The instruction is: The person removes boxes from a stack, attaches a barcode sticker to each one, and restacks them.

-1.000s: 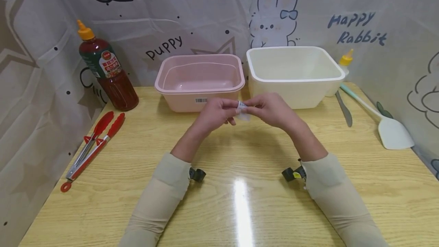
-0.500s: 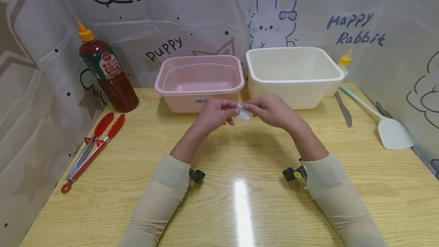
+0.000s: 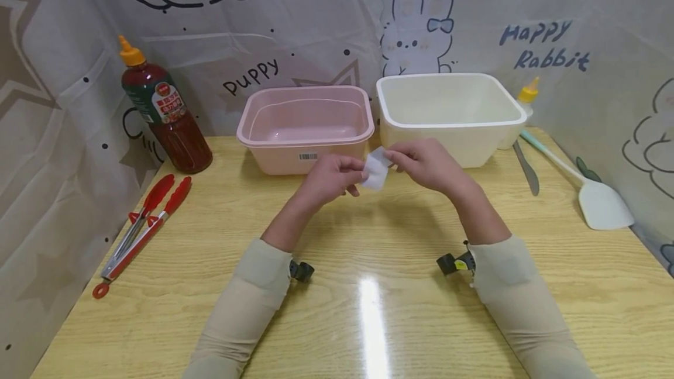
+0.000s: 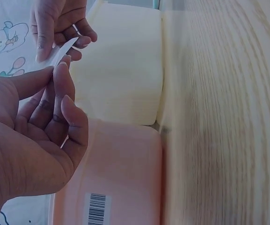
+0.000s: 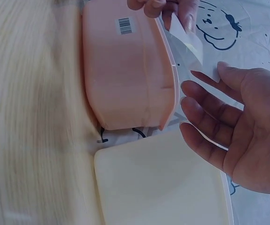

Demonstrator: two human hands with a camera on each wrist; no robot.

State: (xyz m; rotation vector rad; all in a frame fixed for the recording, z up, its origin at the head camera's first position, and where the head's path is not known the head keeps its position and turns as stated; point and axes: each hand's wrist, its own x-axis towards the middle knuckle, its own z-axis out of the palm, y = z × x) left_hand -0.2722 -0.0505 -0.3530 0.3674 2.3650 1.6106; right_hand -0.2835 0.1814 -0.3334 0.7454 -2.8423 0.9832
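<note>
A small thin white sheet (image 3: 375,172), like paper or film, is held up between my two hands in front of the bins. In the head view my left hand (image 3: 333,180) pinches its left edge between thumb and forefinger; the left wrist view shows this sheet (image 4: 65,50) nearly edge-on. My right hand (image 3: 425,162) pinches the sheet's upper right corner, its thumb and forefinger tips close together. In the right wrist view, the right hand (image 5: 247,117) has its other fingers loosely bent, and the sheet (image 5: 188,42) looks folded with a translucent part.
Behind the hands stand a pink bin (image 3: 279,154) and a cream bin (image 3: 447,133). A red sauce bottle (image 3: 168,116) and red tongs (image 3: 142,227) are at left. At right are a knife (image 3: 526,168), a spatula (image 3: 605,203) and a yellow-capped bottle (image 3: 528,95).
My right hand has moved slightly right and up, away from the left hand. More of the white sheet shows between them, spread wider than before. My left hand stays nearly in place.
</note>
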